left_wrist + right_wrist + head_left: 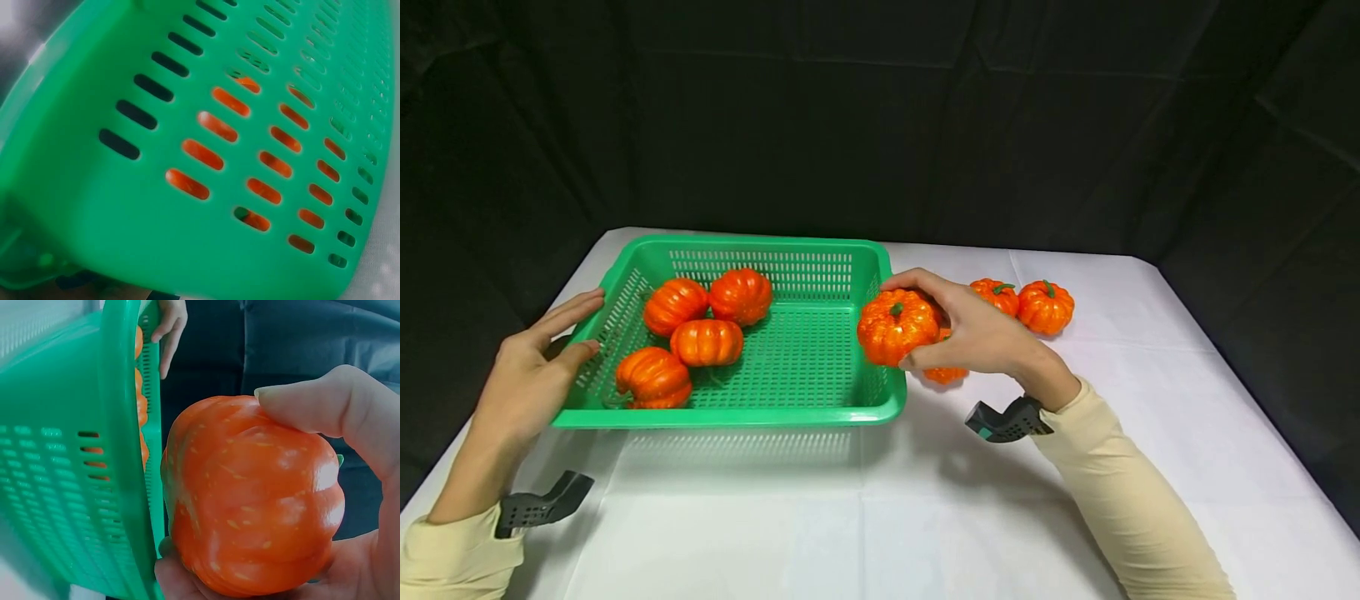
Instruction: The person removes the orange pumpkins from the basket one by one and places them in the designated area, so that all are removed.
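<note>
Head view: right hand (pixel 981 333) pinching pumpkin (pixel 897 327) at basket (pixel 775 414) rim, left hand (pixel 538 367) spread flat against opposite wall.

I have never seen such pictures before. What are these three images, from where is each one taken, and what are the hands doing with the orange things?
There is no machine here: a person works with two bare hands. The big picture comes from a camera on the person's head, looking down at a table with a white cloth. The other two come from cameras on the wrists, so they show things very close.

On the cloth stands a green basket with four small orange pumpkins inside. The right hand holds a fifth pumpkin at the basket's right edge; the right wrist view shows it between thumb and fingers. Three more pumpkins lie on the cloth behind that hand. The left hand rests flat against the basket's left side, which fills the left wrist view.
</note>
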### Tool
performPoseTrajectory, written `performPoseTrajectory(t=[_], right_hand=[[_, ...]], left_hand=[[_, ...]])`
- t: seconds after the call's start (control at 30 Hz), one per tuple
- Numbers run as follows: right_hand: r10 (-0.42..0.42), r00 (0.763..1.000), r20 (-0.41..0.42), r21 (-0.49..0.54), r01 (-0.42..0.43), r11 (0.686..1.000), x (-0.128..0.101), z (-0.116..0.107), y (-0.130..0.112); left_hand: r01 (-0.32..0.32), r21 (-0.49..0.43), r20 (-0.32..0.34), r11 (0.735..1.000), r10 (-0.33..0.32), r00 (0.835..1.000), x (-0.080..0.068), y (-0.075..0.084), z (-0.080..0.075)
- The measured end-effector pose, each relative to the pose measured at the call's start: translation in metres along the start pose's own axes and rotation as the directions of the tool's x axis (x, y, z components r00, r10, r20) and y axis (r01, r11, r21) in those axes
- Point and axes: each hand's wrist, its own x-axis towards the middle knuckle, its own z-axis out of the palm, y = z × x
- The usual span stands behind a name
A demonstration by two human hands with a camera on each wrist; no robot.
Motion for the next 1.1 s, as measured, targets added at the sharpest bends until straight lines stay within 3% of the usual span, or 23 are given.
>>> performPoseTrajectory(t=[0.4, 1.1], right_hand=[[0.039, 0.999, -0.027, -0.008, -0.039, 0.999, -0.009, -0.009, 0.006], [0.044, 0.997, -0.059, 0.100, -0.038, 0.994, -0.023, -0.021, 0.025]], left_hand=[[-0.006, 0.003, -0.007, 1.000, 0.006, 1.000, 0.001, 0.000, 0.000], [0.007, 0.002, 0.006, 1.000, -0.007, 1.000, 0.001, 0.000, 0.000]])
